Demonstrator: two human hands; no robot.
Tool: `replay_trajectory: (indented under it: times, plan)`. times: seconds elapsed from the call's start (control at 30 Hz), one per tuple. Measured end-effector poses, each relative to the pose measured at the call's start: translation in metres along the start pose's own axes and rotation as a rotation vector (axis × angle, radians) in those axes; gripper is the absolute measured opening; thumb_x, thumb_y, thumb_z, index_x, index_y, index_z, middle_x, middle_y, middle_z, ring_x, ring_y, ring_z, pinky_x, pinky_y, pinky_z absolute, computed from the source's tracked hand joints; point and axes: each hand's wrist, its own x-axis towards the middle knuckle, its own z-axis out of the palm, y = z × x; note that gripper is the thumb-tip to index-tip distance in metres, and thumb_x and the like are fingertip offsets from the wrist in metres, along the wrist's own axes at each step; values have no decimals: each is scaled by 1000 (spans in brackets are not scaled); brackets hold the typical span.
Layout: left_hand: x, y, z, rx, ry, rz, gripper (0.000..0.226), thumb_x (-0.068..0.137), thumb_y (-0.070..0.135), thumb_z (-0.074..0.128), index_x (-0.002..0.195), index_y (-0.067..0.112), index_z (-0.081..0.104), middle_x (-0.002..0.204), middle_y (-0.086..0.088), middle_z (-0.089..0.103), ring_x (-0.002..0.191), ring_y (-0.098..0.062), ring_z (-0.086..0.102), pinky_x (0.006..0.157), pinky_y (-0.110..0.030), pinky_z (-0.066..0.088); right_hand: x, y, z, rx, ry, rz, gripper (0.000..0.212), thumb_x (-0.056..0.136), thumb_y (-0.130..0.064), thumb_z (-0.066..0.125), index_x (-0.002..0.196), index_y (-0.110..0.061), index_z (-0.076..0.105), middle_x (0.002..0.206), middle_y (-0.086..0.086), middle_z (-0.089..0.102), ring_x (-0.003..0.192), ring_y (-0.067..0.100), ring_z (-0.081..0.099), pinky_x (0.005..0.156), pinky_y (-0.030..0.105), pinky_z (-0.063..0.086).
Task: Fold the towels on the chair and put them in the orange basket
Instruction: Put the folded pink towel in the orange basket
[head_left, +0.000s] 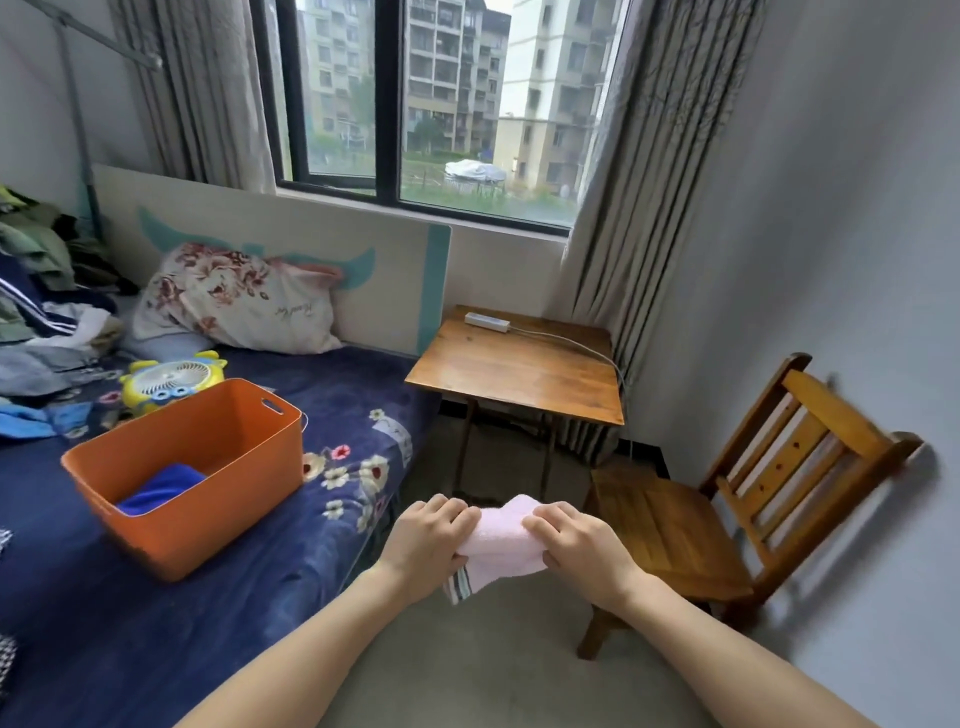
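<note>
A small pink towel (501, 545) with a striped end is bunched in the air between the bed and the chair. My left hand (428, 540) grips its left side and my right hand (582, 545) grips its right side, fingers curled over the top. The orange basket (208, 525) stands on the bed to the left, with a folded blue towel (161, 488) lying inside it. The wooden chair (685, 535) stands to the right against the wall, its seat bare.
A small wooden table (519, 371) with a white power strip (485, 322) stands by the window. The bed (291, 561) has a navy floral sheet, a floral pillow (239, 301), a yellow toy fan (171, 382) and a clothes pile (47, 301). Grey floor lies below my arms.
</note>
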Motion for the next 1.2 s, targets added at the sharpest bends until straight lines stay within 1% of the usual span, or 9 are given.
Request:
replay_trajectory:
  times: [0.2,0.37,0.5,0.63,0.7,0.77,0.9,1.07,1.2]
  plan:
    - [8,-23,44,-42,-81,-91,64,40,33,87,90,26,48,75,10,65,60,-11,61,45,-19,48,19,34,48,41,-61,-23,59,42,-2,78,91,-18,47,77,-1,62,65,16,61,42,24,49]
    - [27,-54,69,18,-129,-170,53,36,40,89,82,27,65,73,12,67,56,-5,61,45,-15,47,60,72,87,81,-44,-156,51,46,-7,74,88,-19,48,77,-2,60,62,15,58,43,23,46]
    - [53,-85,74,99,-124,-298,50,35,36,90,79,25,69,71,10,68,55,-7,62,45,-14,46,116,108,112,119,3,-273,53,47,-9,75,90,-19,45,77,-2,59,61,16,57,41,24,44]
    - [78,-118,79,164,-126,-434,50,35,27,88,79,23,68,69,7,68,56,-11,63,44,-20,48,171,142,140,182,41,-375,60,43,-11,81,92,-19,46,80,-1,61,63,17,60,42,21,45]
    - [84,-132,82,202,-152,-509,51,33,25,87,80,22,67,68,7,66,55,-12,62,43,-19,47,197,152,156,223,49,-429,63,42,-13,82,94,-19,47,83,-2,63,66,16,62,43,20,46]
    - [84,-138,86,218,-195,-584,51,31,27,86,79,24,68,67,9,65,54,-10,60,42,-17,44,215,156,170,257,66,-488,64,42,-17,84,94,-21,45,83,-4,64,66,14,62,45,20,46]
    - [66,-140,97,232,-299,-713,49,30,34,83,76,28,68,62,14,61,50,-6,55,38,-15,38,235,147,202,333,18,-591,67,41,-23,87,93,-25,44,83,-8,65,66,9,62,45,15,46]
    - [36,-148,95,226,-406,-870,49,28,38,82,74,32,65,62,17,58,49,-2,52,39,-14,34,259,118,243,419,-40,-694,56,47,-24,82,93,-26,51,85,-10,63,65,8,61,44,15,48]
    - [4,-166,88,223,-400,-984,51,27,37,80,74,36,61,61,21,55,49,1,49,44,-12,20,293,82,260,473,-76,-760,47,50,-24,71,93,-27,52,83,-10,63,64,8,61,42,18,46]
